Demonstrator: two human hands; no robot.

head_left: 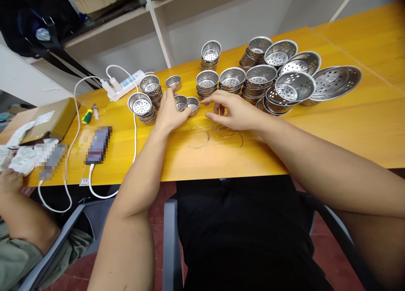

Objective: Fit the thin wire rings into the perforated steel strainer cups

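Note:
My left hand [169,113] is over the table's middle, its fingers stretched and thumb apart. A small perforated steel cup [181,102] sits between its thumb and fingers, partly hidden; whether they touch it I cannot tell. Beside it stands another small steel cup [193,107], between my two hands. My right hand [229,109] hovers just right of that cup, fingers loosely bent and apart, holding nothing. Several thin curved wires [202,141] lie on the table below the hands. A third small cup [173,82] stands behind my left fingers.
Stacked perforated cups [141,104] stand left of my hand. More stacks [207,82] and a wide perforated bowl [337,84] fill the right. A power strip [126,86], phone [98,145], green-yellow screwdriver [87,116] and cardboard box [53,122] are leftward. Another person's hand [11,181] is at far left.

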